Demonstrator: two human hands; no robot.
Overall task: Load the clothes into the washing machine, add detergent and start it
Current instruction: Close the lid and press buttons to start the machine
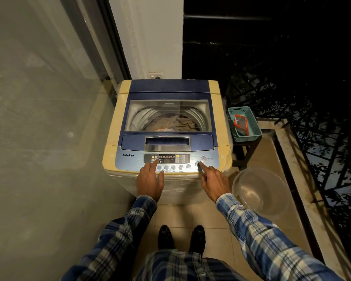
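1. The washing machine (167, 126) beyond both hands has a cream body and a dark blue lid.
2. Its control panel (166, 160) under the fingertips is light blue-grey.
3. The sleeves (257, 230) are blue-and-white plaid.
4. The basket (244, 123) beyond the right hand (214, 182) is teal, holding a red-orange packet (240, 123).
5. The shoes (180, 237) are black.

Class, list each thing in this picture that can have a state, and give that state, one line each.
Washer lid: shut.
Clothes: inside the drum.
Display: lit.
Left hand: forefinger at the panel.
Right hand: forefinger on a button.
Basket: holds a pouch.
Basin: empty.
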